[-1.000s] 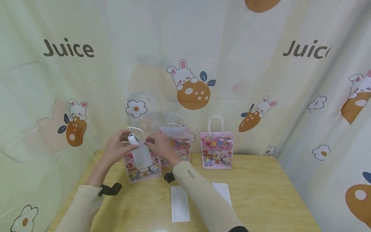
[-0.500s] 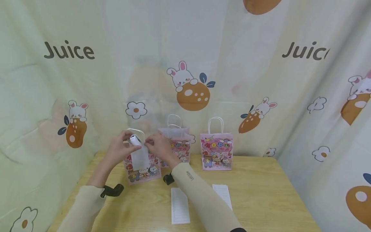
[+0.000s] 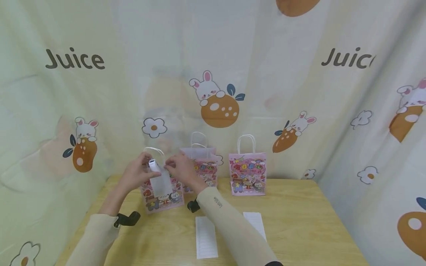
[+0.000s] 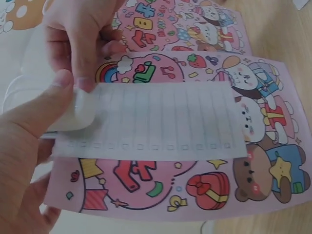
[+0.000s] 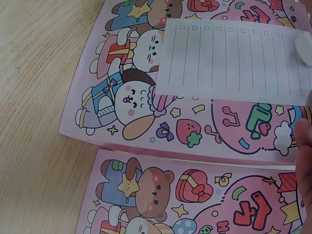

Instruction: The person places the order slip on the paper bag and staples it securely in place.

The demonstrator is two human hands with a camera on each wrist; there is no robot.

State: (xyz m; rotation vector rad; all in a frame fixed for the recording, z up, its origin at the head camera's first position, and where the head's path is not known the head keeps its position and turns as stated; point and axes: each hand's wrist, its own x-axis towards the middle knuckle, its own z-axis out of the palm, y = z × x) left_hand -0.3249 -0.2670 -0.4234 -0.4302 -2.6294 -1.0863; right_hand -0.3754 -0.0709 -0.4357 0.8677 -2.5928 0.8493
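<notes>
My left hand (image 3: 134, 173) grips a small white stapler (image 4: 84, 112) between thumb and fingers, its nose over the top of a lined paper slip (image 4: 161, 122). The slip hangs flat against the front of the left pink cartoon gift bag (image 3: 176, 197), below its white handle (image 3: 155, 149). Opposite, my right hand (image 3: 183, 168) pinches the slip's upper corner at the bag's rim. In the right wrist view, only the edge of the right hand (image 5: 304, 165) shows, and the slip's checkbox lines are plain to see.
Close behind the right hand stands a second pink gift bag (image 3: 208, 173); a third bag (image 3: 247, 175) is farther right. Two more lined slips, one left (image 3: 206, 236) and one right (image 3: 254, 223), lie on the wooden table (image 3: 299, 221). A printed curtain (image 3: 173, 44) hangs behind.
The stapler has tilted more upright and come down over the slip's top edge, and the slip lies closer to the bag. The right hand keeps its pinch, nearly still.
</notes>
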